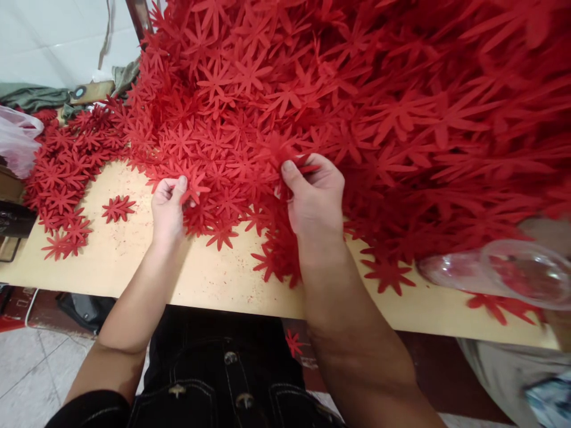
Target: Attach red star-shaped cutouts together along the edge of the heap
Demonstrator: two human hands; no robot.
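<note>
Many red flower-shaped cutouts [250, 77] form a big heap across the back and right of the pale table [214, 273]. Between thumb and fingers, my left hand [168, 208] pinches a red flower cutout [194, 185] at the heap's front edge. My right hand [316, 193], further right, grips another red cutout [279, 151], slightly blurred, over the heap. A small stack of red cutouts [118, 208] lies by itself left of my left hand.
A lower pile of red cutouts [62, 178] covers the table's left side, beside a plastic bag [18, 139]. Clear plastic containers [526, 273] lie at the right front. Green cloth [35, 96] is at the back left. One cutout [293, 343] is below the table edge.
</note>
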